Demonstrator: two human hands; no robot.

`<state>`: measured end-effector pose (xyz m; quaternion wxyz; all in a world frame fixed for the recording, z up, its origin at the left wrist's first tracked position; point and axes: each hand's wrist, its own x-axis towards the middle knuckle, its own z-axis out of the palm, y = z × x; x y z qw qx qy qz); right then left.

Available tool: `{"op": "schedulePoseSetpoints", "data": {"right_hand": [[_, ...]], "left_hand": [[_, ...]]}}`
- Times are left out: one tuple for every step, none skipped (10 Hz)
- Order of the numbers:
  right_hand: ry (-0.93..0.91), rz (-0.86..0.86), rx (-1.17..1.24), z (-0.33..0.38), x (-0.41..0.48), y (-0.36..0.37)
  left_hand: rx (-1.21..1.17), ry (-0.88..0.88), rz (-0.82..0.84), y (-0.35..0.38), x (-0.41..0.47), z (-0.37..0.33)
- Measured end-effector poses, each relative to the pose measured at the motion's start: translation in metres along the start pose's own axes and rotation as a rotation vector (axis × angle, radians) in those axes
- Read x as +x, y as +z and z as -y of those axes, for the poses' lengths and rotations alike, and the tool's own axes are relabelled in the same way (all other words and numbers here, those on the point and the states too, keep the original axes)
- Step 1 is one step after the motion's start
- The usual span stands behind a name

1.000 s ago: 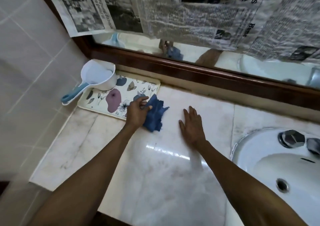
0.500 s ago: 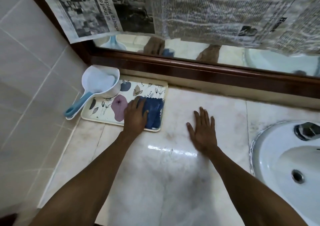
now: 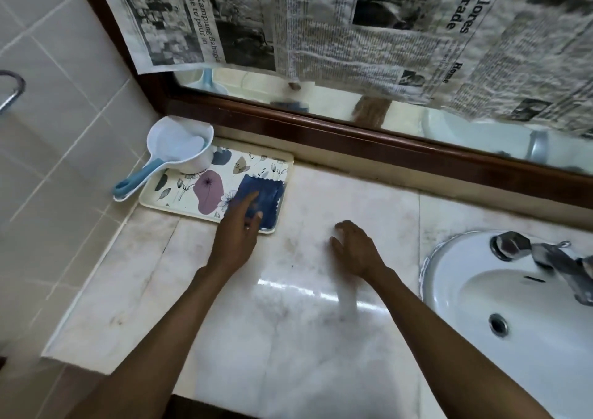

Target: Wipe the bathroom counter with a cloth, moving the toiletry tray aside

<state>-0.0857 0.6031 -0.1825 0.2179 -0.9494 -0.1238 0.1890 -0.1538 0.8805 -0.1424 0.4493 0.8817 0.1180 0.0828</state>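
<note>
A floral toiletry tray lies at the back left corner of the marble counter. A folded blue cloth rests flat on the tray's right end. My left hand hovers at the tray's near edge, fingers spread, fingertips over the cloth's left part without gripping it. My right hand is on the counter to the right of the tray, fingers curled downward, holding nothing.
A white water scoop with a blue handle sits on the tray's back left end, against the tiled wall. A white sink with a metal tap fills the right. A wood-framed mirror hung with newspaper runs along the back.
My left hand carried the blue cloth onto the tray, laid it flat and let go, its fingers now lifting. My right hand's fingers went from flat to curled.
</note>
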Motion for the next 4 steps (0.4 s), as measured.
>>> {"op": "schedulePoseSetpoints", "data": {"right_hand": [[-0.011, 0.012, 0.193, -0.013, -0.057, -0.008], [-0.019, 0.010, 0.392, -0.030, -0.129, -0.021], [-0.002, 0.004, 0.514, -0.061, -0.215, -0.023], [0.049, 0.022, 0.619, -0.094, -0.310, -0.015]], "left_hand": [[-0.034, -0.070, -0.033, -0.004, -0.060, -0.021], [-0.047, -0.102, -0.044, 0.001, -0.130, -0.047], [-0.042, -0.107, -0.067, 0.020, -0.204, -0.076], [-0.089, -0.151, -0.039, 0.055, -0.289, -0.111]]}}
